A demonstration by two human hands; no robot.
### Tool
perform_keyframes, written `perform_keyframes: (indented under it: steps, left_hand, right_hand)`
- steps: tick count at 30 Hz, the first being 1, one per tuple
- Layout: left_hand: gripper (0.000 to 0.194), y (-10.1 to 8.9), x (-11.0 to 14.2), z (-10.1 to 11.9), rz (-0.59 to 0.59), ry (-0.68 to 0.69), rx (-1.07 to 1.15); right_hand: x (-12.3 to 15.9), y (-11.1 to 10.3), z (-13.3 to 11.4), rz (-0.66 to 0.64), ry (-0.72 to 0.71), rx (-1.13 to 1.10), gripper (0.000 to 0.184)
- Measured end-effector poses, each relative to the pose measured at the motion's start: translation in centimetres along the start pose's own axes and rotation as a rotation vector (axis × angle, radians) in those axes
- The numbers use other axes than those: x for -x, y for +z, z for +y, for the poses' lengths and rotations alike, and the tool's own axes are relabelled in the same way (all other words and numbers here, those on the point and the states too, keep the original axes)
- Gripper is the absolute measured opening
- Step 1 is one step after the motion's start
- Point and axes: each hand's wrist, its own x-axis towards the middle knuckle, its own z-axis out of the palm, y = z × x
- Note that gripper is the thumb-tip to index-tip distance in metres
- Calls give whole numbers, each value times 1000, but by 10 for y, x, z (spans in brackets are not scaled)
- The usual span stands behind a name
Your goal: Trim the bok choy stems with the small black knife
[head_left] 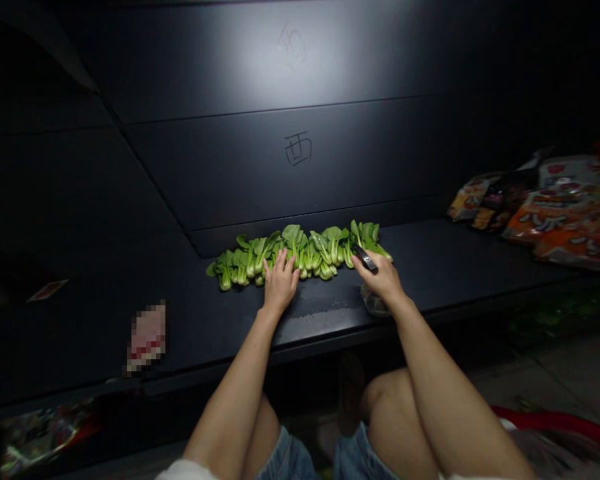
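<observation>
A row of green bok choy (310, 250) lies along the dark shelf (320, 310), leaves toward the back panel and pale stems toward me. My left hand (280, 283) rests on the middle of the row, fingers spread and flat over the stems. Near the row's right end, my right hand (384, 277) is closed around a small black tool with a shiny edge (365, 258); its exact kind is unclear. Beneath that hand sits a clear plastic container or wrap (373, 303), partly hidden by the wrist. Water drops show on the shelf between my hands.
Snack bags (570, 217) are piled on the shelf at right. A flat card (49, 291) and a blurred-out packet (147, 337) lie at left. Dark panels (240, 167) rise behind the row. A red rim (555, 420) shows at lower right, by the floor.
</observation>
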Motion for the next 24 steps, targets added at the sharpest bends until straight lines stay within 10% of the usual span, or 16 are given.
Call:
perform_keyframes:
  steps: [24]
  left_hand:
    - [42, -1, 3, -13, 13, -34, -14]
  right_hand:
    - [0, 32, -19, -77, -148, -61, 27]
